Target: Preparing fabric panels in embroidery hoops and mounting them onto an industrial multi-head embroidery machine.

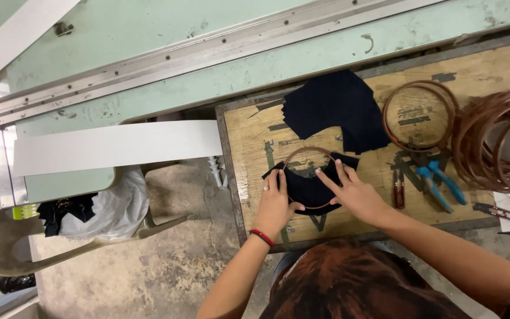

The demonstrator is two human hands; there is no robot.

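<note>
Both hands press flat, fingers spread: left hand (274, 207) & right hand (354, 194) pin dark navy fabric piece (309, 188) under thin copper wire ring (308, 177) to keep it aligned. Blue-handled pliers (441, 184) just right of right hand.

Ring (309, 177) on cloth piece (311, 188) on board (249, 142); cloth stack (333, 106) behind; pliers (441, 184) right; wire coils (494, 142) far right.

On the wooden surface (249, 147), the left hand (275, 204) and right hand (355, 195) press flat on a dark fabric piece (311, 190) with a copper ring (308, 155) laid over it. At 1 o'clock lies a stack of dark fabric (332, 109); at 3 o'clock, blue pliers (441, 186).
</note>
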